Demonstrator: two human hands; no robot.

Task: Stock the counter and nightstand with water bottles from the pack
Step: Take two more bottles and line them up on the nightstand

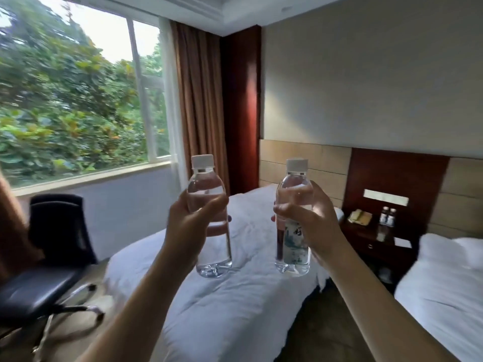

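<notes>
I hold two clear water bottles with white caps upright in front of me. My left hand (pixel 192 226) grips the left bottle (pixel 213 254) around its middle. My right hand (pixel 311 220) grips the right bottle (pixel 292 257), whose printed label faces me. Beyond them, between the two beds, stands the dark wooden nightstand (pixel 371 235). Two small bottles (pixel 387 216) stand on it near the headboard, beside a beige telephone (pixel 359 217). The pack and the counter are out of sight.
A white bed (pixel 235 309) lies straight ahead below the bottles, a second bed (pixel 444 291) at the right. A black office chair (pixel 49 267) stands at the left under the window (pixel 78 100). Brown curtains (pixel 198 100) hang in the corner.
</notes>
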